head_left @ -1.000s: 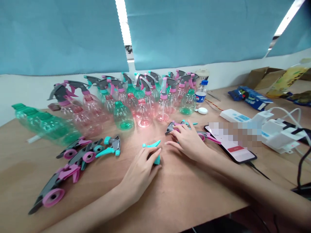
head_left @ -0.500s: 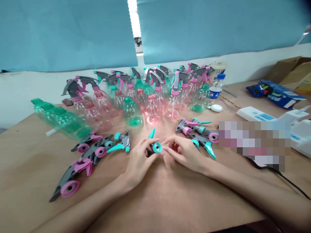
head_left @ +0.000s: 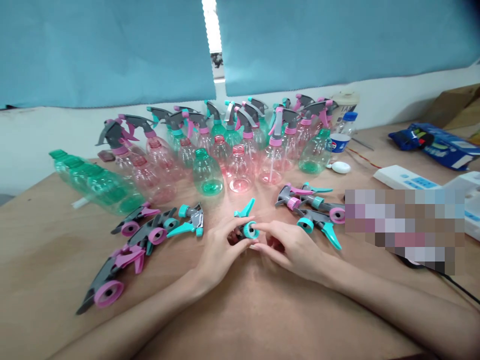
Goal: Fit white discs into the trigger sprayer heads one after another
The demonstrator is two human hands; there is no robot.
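My left hand (head_left: 221, 245) is closed around a grey and turquoise trigger spray head (head_left: 250, 230), whose round collar opening faces me and whose turquoise lever points up and away. The thumb and index finger of my right hand (head_left: 294, 250) pinch at the collar's right side. To the left of my hands lies a loose spray head with a turquoise lever (head_left: 192, 221). On the right, another turquoise spray head (head_left: 317, 225) lies among several others. Behind my hands stand an open green bottle (head_left: 208, 175) and an open pink bottle (head_left: 240, 172).
Several pink and green bottles, many topped with spray heads, crowd the back of the wooden table (head_left: 240, 310). Green bottles (head_left: 97, 182) overlap at left; pink spray heads (head_left: 108, 293) lie nearer. Right are a power strip (head_left: 408, 179), a blue packet (head_left: 446, 145) and a blurred-out patch.
My right fingers have come from just beside the collar onto it. The spray head has turned slightly in my left hand. The whole view has shifted a little.
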